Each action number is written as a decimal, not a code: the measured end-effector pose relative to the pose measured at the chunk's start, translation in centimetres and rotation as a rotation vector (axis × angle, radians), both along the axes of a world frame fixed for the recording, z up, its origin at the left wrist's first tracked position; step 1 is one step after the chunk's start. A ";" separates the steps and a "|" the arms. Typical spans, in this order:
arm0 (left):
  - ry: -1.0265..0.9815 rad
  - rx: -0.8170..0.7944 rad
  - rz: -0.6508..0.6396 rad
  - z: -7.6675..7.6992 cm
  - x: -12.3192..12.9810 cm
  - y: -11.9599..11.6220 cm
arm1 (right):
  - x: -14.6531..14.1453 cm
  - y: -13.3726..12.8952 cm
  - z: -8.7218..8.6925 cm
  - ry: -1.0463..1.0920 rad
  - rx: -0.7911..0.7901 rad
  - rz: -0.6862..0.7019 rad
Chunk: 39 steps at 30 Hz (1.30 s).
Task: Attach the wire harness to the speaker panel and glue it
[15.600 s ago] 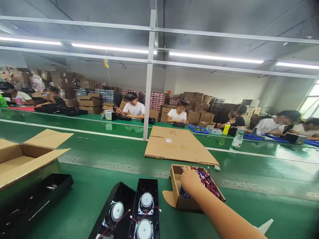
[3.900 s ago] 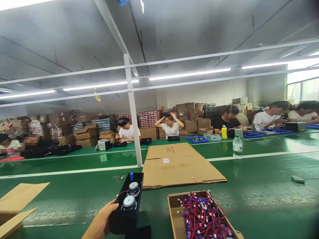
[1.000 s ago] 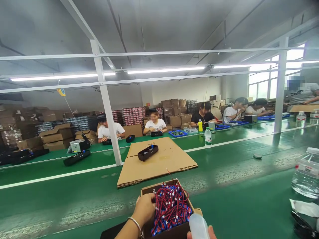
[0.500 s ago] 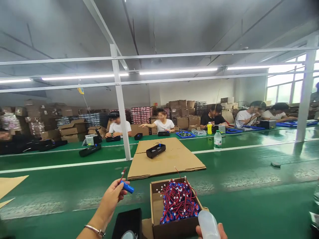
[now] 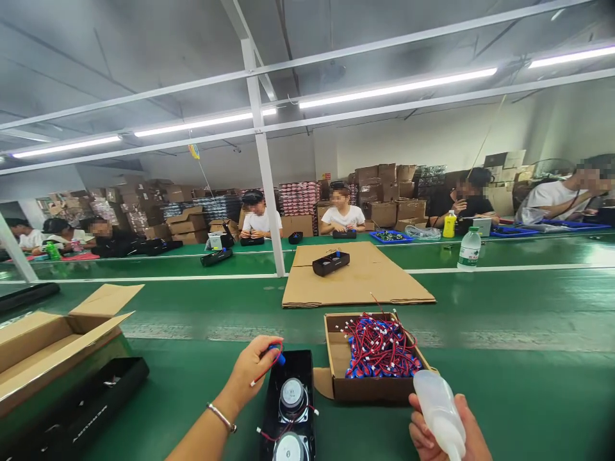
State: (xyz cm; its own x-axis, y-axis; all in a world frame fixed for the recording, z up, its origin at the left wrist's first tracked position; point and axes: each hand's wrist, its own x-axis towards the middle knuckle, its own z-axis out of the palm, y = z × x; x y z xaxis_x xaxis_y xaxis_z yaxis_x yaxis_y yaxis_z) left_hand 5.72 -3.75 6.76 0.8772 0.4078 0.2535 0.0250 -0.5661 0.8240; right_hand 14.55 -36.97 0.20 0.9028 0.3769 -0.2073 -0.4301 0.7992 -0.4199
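My left hand (image 5: 252, 370) pinches a small blue battery (image 5: 277, 354) with a red wire, held just over the far end of a black speaker panel (image 5: 291, 404) that lies in front of me with two round drivers facing up. My right hand (image 5: 444, 431) grips a white squeeze bottle (image 5: 437, 410) at the bottom right, tilted with its tip toward me. Between the hands, slightly farther off, an open cardboard box (image 5: 339, 378) is full of blue batteries with red wires (image 5: 379, 347).
A flat cardboard sheet (image 5: 355, 285) carries another black speaker panel (image 5: 330, 262) on the green belt. A large open carton (image 5: 45, 339) and a long black housing (image 5: 77, 410) lie at my left. A water bottle (image 5: 469, 248) and several seated workers are across the line.
My left hand took a blue battery from the box and carried it left and down to the speaker panel. My view swung left and lower; the right hand keeps the bottle.
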 end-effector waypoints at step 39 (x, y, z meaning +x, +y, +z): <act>0.208 0.632 -0.224 0.5 0.8 1.1 | -0.7 0.2 0.8 -0.006 -0.081 -0.051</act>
State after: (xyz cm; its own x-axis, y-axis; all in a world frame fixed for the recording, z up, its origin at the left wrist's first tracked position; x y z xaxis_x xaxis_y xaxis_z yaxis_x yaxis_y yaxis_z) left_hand 6.50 -2.68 7.30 0.9789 0.0420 0.1999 -0.0261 -0.9449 0.3264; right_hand 13.83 -36.76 0.96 0.9217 0.3128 -0.2294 -0.3869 0.7832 -0.4867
